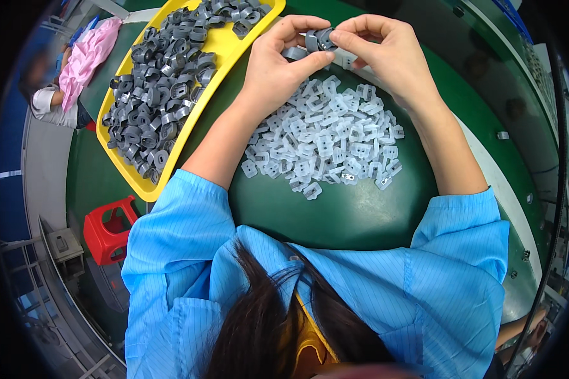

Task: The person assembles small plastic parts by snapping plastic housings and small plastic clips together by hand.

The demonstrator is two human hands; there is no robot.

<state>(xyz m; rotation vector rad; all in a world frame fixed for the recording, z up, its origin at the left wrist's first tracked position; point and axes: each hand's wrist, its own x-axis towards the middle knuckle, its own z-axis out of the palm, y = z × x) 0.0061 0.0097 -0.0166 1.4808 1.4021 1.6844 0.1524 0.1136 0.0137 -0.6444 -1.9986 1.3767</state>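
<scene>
Both my hands meet above the far side of the green work table. Between the thumb and fingers of my left hand [275,66] is a small dark grey ring-shaped plastic part [320,40]. The bent fingers and thumb of my right hand [392,57] pinch at its right side; whether a smaller piece is in that pinch I cannot tell. Another grey curved part [294,54] shows by my left palm, partly hidden. Nearer to me, between my forearms, lies a loose pile of translucent white plastic pieces [325,136] with small slots.
Left of my left arm, a yellow tray [193,132] holds many dark grey ring parts. A red plastic stool [104,230] stands at the left. Another person [60,101], with pink cloth [91,57], is at the far left. A pale strip [502,183] edges the table's right side.
</scene>
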